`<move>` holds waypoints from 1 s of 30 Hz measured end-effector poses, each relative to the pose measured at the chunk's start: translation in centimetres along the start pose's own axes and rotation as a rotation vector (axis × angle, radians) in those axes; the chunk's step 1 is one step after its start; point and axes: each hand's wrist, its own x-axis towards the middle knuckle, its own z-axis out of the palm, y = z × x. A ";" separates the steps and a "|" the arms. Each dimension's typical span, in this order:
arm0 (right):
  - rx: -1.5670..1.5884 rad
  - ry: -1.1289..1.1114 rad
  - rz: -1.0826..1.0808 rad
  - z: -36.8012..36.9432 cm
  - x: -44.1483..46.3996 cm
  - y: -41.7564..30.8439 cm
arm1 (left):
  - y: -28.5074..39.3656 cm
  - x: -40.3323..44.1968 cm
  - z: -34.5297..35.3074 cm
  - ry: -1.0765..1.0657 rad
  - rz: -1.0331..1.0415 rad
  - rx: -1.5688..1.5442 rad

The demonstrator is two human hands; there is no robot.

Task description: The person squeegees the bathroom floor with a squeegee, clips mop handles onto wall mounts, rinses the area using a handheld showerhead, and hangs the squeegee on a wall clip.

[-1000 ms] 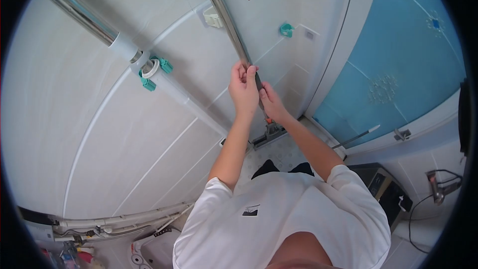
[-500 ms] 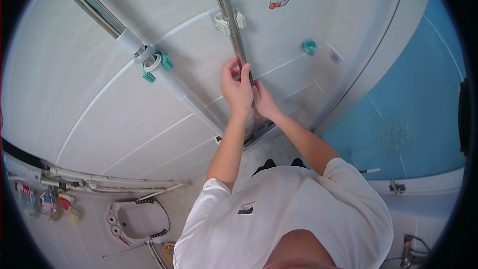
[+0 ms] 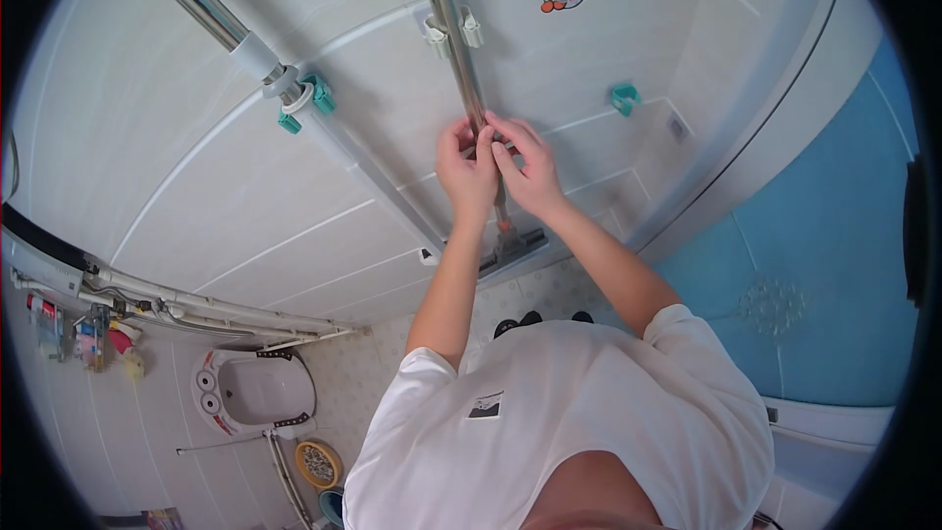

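Mop pole (image 3: 461, 69) before white clip (image 3: 437, 37), teal clip (image 3: 625, 99) rightward; left hand (image 3: 468, 173) gripping pole, right hand (image 3: 532, 173) fingers unclear.

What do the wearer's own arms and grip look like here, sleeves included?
The sleeves are white, short and loose, and both arms are bare below them. Neither the left grip nor the right grip wears a glove, and no watch, bracelet or ring shows.

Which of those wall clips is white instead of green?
The white wall clip, showing either side of the slim pole being held; the left clip, at the thick pole, and the right clip, holding nothing, are green.
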 end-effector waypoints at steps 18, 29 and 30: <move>-0.161 -0.120 0.310 0.1 -9.6 9.0 | -11.2 -9.9 -0.6 -0.111 -0.148 0.230; -0.193 -0.300 0.483 -0.1 -14.1 12.0 | -15.0 -13.4 -2.0 -0.271 -0.228 0.456; -0.186 -0.320 0.512 -0.1 -15.1 12.6 | -15.6 -13.9 -1.7 -0.254 -0.245 0.462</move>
